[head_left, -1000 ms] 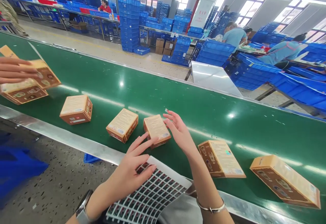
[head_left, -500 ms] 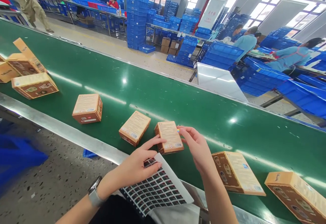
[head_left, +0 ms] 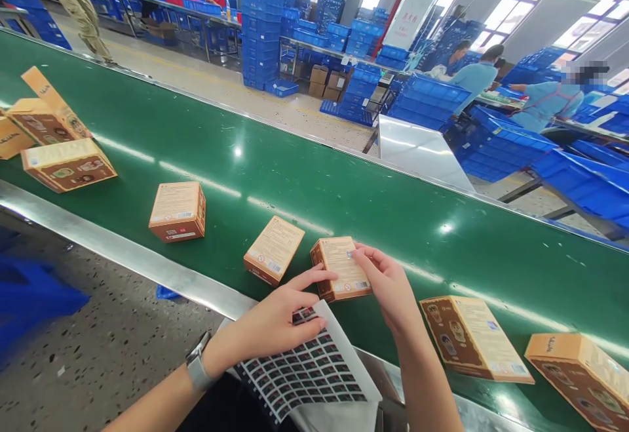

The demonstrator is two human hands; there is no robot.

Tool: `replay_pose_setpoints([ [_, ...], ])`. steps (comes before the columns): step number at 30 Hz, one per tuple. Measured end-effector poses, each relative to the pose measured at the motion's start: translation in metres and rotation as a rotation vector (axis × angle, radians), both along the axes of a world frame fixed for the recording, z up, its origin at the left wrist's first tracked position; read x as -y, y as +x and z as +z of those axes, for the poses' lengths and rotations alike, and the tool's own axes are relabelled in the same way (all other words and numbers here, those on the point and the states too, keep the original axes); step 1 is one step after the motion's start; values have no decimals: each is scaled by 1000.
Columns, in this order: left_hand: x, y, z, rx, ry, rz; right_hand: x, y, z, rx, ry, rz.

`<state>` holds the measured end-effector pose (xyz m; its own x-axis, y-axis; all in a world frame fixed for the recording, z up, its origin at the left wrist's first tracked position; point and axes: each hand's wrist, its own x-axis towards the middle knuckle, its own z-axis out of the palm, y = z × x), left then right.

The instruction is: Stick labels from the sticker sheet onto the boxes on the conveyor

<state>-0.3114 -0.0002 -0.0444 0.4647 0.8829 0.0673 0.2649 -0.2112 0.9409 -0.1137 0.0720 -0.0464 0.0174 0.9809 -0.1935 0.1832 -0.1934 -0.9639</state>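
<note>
My left hand [head_left: 280,320] grips a sheet of small dark stickers [head_left: 314,370], while its index finger rests on the printed face of a small brown carton [head_left: 337,263]. Closed in a pinch, my right hand [head_left: 388,281] has its fingertips at a small shiny sticker [head_left: 350,254] on that same face, near the carton's right edge. Part of the sheet is hidden under my left hand. Just left lies another carton [head_left: 275,248]. To the right, a carton [head_left: 474,337] bears a similar shiny sticker on its pale face.
The cartons lie on a green conveyor belt [head_left: 216,130] with a metal edge [head_left: 196,281] nearest me. More cartons sit left [head_left: 177,210] and far right [head_left: 580,373]; several are grouped at far left. Across the belt are stacked blue crates [head_left: 260,32] and people at tables.
The cartons have shifted rightward in view, and both hands have moved right with the middle one. The sticker at my right fingertips has gone from the carton's edge to its printed face.
</note>
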Motion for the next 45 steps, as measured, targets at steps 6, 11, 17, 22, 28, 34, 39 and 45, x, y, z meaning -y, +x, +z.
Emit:
replay_pose_setpoints([
  [6,-2,8,1,9,-6,-52,7,5,1,226,95,-58],
  [11,-5,15,6,10,-21,-92,15,2,5,481,167,-192],
  [17,2,20,2,70,-10,-12,10,17,13,577,339,-322],
  [22,26,8,5,132,-179,263,54,42,32,410,462,34],
  [28,33,-20,27,239,-245,383,100,35,31,53,253,202],
  [34,39,-16,38,-311,694,499,108,-3,34,-31,157,102],
  [39,43,1,40,-322,644,96,113,-12,41,-51,108,172],
  [45,38,-7,42,-220,361,12,111,-3,45,28,98,302],
])
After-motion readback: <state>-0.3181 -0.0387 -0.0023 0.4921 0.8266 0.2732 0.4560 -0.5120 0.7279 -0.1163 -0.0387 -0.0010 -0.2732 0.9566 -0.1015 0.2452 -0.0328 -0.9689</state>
